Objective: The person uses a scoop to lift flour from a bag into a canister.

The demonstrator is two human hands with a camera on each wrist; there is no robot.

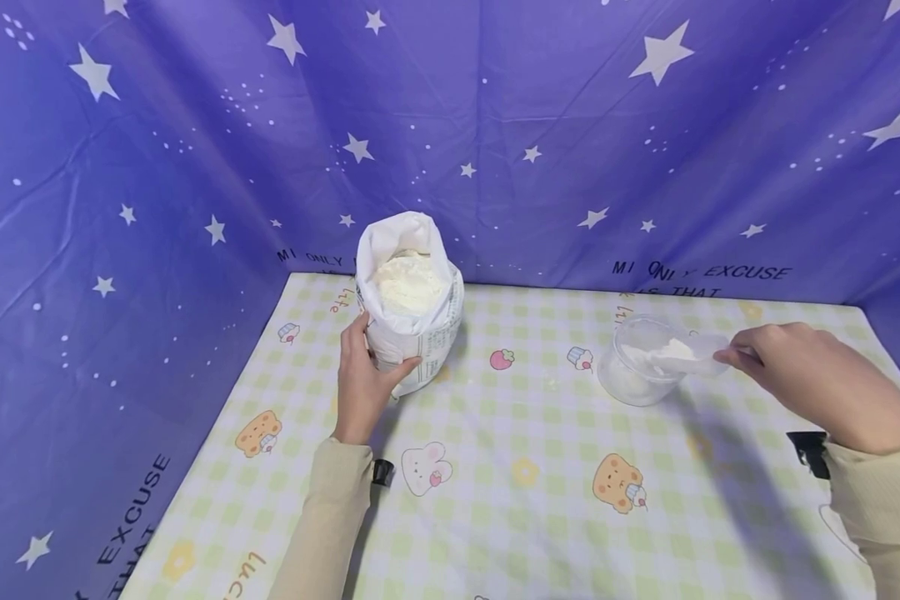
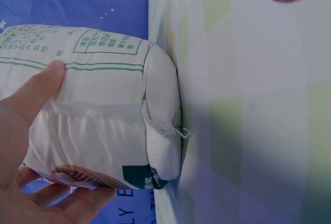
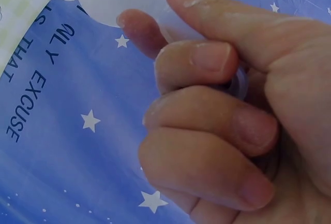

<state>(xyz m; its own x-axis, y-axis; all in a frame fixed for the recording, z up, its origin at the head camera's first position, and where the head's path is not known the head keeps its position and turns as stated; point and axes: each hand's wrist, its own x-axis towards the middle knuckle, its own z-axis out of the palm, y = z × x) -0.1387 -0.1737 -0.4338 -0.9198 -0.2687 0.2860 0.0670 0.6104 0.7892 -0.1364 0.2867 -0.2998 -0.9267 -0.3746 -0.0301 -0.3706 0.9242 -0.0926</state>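
On the table's left side stands a white bag of flour-like powder [image 1: 420, 333], its top rolled open and pale powder [image 1: 408, 285] showing inside. My left hand [image 1: 367, 371] grips the bag's near side, thumb and fingers spread around it; the left wrist view shows green print on the bag [image 2: 98, 84] beside the thumb. My right hand [image 1: 802, 371] holds a translucent scoop [image 1: 693, 357] by its handle, fingers curled round it in the right wrist view. White powder lies in the scoop, which is over a clear plastic tub [image 1: 630, 385] with powder inside.
A checked tablecloth [image 1: 525, 517] with cartoon prints covers the table. Blue curtains with white stars [image 1: 525, 208] hang close behind the table and along its left side. Small white specks lie on the cloth between bag and tub.
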